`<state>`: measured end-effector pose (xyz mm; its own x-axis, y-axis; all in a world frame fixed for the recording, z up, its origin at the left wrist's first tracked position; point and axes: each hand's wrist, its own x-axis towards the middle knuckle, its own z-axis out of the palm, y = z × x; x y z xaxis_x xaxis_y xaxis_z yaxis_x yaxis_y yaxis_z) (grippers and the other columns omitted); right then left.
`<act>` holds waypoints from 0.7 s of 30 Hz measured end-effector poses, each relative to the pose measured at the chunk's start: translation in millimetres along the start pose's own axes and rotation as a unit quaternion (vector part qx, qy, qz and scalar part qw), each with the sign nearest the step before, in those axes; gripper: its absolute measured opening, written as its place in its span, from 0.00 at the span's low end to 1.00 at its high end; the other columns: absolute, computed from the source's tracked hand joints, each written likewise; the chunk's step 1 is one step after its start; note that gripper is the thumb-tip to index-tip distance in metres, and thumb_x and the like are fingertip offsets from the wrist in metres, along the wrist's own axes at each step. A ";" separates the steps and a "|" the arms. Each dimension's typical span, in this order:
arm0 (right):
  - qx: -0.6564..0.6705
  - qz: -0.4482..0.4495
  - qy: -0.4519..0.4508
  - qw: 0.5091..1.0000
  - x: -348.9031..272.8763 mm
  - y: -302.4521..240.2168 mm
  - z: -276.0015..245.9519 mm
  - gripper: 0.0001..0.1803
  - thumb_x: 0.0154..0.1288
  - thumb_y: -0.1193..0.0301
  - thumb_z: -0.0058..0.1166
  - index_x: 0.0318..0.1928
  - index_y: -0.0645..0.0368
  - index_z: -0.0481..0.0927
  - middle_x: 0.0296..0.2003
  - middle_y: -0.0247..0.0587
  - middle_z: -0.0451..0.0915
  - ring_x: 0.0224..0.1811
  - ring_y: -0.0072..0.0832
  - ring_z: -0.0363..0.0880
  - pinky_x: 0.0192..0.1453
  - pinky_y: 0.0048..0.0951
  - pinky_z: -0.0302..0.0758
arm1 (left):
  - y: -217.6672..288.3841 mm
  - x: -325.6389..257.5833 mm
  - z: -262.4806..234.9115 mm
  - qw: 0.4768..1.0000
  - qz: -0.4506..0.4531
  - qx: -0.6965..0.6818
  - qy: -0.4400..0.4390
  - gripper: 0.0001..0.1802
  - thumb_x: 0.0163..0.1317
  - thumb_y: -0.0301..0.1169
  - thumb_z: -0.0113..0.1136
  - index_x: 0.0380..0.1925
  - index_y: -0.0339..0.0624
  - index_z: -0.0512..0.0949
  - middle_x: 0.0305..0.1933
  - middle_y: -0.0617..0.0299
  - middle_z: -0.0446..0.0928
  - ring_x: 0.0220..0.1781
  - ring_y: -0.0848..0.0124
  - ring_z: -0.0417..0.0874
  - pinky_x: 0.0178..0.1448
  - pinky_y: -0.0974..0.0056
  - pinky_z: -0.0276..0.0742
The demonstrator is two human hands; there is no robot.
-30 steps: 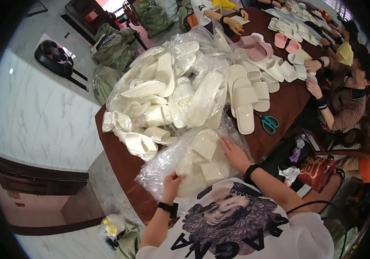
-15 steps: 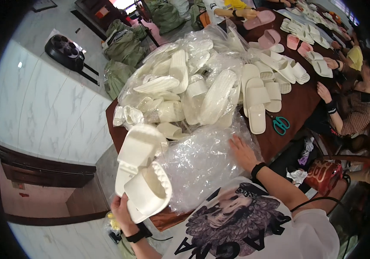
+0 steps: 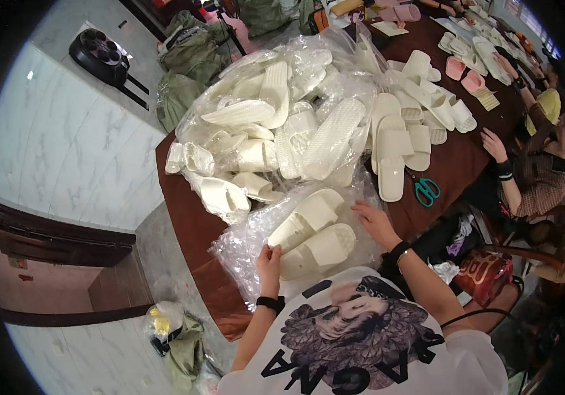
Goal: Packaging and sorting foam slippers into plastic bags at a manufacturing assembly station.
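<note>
A pair of cream slippers lies side by side on a sheet-like stack of clear plastic bags at the table's near edge. My left hand grips the slippers at their left ends, thumb and fingers closed on the edge. To the right of the pair, my right hand rests with fingers stretched out at the side of the plastic, holding nothing. Just beyond lies a large heap of cream slippers, many wrapped in clear plastic.
Loose cream slippers lie right of the heap, next to teal-handled scissors. Pink slippers and other people's hands are along the right side of the brown-covered table. Green sacks stand behind.
My left hand has brought the slipper pair rightward from the left side and laid it on the plastic bags. My right hand stays near the plastic's right side.
</note>
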<state>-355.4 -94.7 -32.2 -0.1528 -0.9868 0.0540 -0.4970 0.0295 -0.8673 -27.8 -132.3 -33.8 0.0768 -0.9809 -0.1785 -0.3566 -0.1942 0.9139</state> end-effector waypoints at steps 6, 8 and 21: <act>-0.097 0.009 0.261 0.960 23.5 1.6 -74.0 0.13 0.61 0.81 0.49 0.47 0.63 0.78 0.43 0.49 0.79 0.45 0.46 0.77 0.50 0.36 0.72 | 22.3 -8.8 -5.6 0.978 -0.054 -0.198 0.034 0.16 0.67 0.35 0.58 0.45 0.31 0.74 0.37 0.59 0.78 0.39 0.77 0.75 0.43 0.70 0.71; -0.243 0.043 0.257 0.934 28.3 32.3 -97.6 0.21 0.59 0.81 0.50 0.55 0.64 0.72 0.53 0.57 0.72 0.54 0.50 0.71 0.57 0.43 0.69 | 24.4 -11.8 -8.2 0.966 -0.078 -0.242 0.051 0.17 0.67 0.35 0.57 0.47 0.31 0.73 0.40 0.58 0.78 0.41 0.75 0.75 0.46 0.69 0.71; -0.360 0.036 0.151 0.920 5.5 86.1 -119.3 0.30 0.56 0.80 0.53 0.62 0.57 0.69 0.61 0.54 0.65 0.59 0.52 0.67 0.64 0.46 0.65 | 57.8 -17.1 50.0 0.926 -0.206 -0.287 -0.130 0.13 0.68 0.31 0.53 0.49 0.38 0.75 0.45 0.65 0.79 0.37 0.76 0.79 0.43 0.69 0.76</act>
<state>-500.9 -78.6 -47.5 -0.3835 -0.8921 0.2388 -0.8968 0.2979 -0.3271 -96.2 -127.1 3.9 -0.1581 -0.8069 -0.5691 0.2129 -0.5907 0.7783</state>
